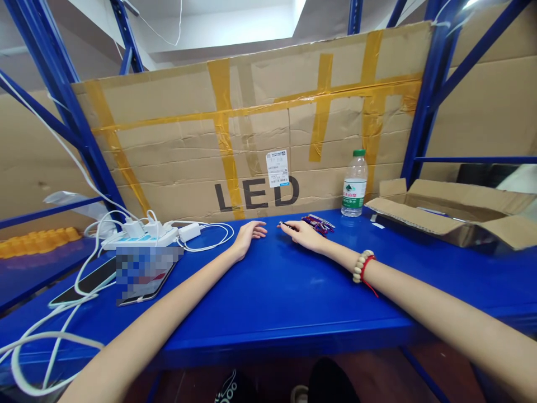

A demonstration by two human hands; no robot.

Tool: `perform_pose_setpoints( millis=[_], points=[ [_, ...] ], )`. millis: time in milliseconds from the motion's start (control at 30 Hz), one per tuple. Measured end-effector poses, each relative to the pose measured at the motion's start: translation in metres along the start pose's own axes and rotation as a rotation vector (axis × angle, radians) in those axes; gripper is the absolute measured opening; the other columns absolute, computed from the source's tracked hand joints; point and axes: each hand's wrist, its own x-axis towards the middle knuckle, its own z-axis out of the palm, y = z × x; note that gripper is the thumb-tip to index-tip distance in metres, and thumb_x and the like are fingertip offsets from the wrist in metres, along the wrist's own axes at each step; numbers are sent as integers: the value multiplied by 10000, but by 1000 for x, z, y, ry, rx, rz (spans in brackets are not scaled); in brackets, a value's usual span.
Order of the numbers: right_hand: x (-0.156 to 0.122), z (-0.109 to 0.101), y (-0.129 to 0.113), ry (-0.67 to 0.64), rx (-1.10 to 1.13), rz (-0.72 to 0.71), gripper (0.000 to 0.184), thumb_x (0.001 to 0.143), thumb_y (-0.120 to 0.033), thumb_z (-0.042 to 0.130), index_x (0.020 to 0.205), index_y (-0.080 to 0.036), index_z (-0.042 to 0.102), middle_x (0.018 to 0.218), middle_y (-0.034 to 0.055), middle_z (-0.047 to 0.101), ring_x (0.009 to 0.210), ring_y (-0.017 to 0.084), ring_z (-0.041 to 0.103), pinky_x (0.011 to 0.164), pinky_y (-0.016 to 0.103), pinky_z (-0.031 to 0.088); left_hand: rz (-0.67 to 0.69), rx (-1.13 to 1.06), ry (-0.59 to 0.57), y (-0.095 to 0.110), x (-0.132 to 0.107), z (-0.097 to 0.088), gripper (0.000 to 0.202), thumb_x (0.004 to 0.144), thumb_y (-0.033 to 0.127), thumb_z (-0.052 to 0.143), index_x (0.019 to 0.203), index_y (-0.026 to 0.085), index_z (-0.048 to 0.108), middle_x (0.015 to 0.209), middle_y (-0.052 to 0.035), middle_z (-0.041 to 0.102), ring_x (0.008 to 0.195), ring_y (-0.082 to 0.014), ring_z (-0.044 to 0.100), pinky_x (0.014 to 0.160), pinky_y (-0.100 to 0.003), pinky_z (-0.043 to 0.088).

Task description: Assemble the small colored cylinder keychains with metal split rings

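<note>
My left hand (250, 235) rests on the blue tabletop (268, 296) with its fingers loosely bent and apart, holding nothing. Facing it across a small gap, my right hand (307, 235) has thumb and fingers closed on a small, dark, slim piece (287, 225) with a shiny tip; its exact kind is too small to make out. Just behind and right of that hand lies a pile of slim shiny pieces (321, 224), purple, red and silver, partly hidden by the hand. A beaded bracelet and a red cord circle my right wrist.
To the left are a white power strip (142, 238) with plugs and looping cables, and two flat dark devices, one being a phone or tablet (146, 285). A water bottle (354, 187) and an open cardboard box (453, 215) stand right. A taped cardboard sheet (180, 162) rises behind.
</note>
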Motion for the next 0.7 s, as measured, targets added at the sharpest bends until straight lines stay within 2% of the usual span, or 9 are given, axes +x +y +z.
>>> perform_pose_setpoints(
  millis=[100, 233, 400, 567, 700],
  points=[
    [1, 0, 1, 2, -7, 1, 436, 858, -411, 354, 1030, -131, 639, 1057, 76, 640, 822, 196, 608, 709, 313, 482, 9, 8, -9, -1, 1, 0, 310, 730, 305, 398, 878, 134, 610, 698, -41, 646, 647, -135, 602, 660, -239, 433],
    [2, 0, 7, -35, 15, -42, 382, 809, -407, 464, 1030, -158, 653, 1077, 59, 638, 960, 225, 586, 843, 338, 452, 19, 43, -34, -3, 1, 0, 318, 728, 304, 385, 876, 134, 609, 696, -37, 642, 674, -138, 596, 688, -247, 428],
    [2, 0, 10, -121, 32, -18, 388, 752, -393, 559, 1056, -168, 641, 1058, 62, 646, 876, 217, 621, 811, 330, 473, 44, 108, -61, -2, 0, 1, 322, 727, 323, 394, 893, 136, 597, 701, -32, 638, 698, -141, 587, 717, -260, 420],
    [2, -1, 9, -109, -31, -58, 343, 782, -352, 520, 1031, -156, 652, 1081, 73, 634, 976, 218, 584, 880, 324, 426, 44, 125, -72, -2, 0, 1, 324, 731, 333, 391, 893, 138, 592, 707, -35, 641, 707, -147, 584, 740, -279, 417],
    [1, -1, 9, -138, -70, -55, 352, 767, -402, 526, 951, -144, 678, 971, 67, 676, 860, 205, 607, 781, 289, 445, 51, 151, -87, -5, 2, 0, 325, 738, 354, 389, 882, 147, 594, 719, -33, 640, 727, -150, 580, 743, -280, 411]
  ],
)
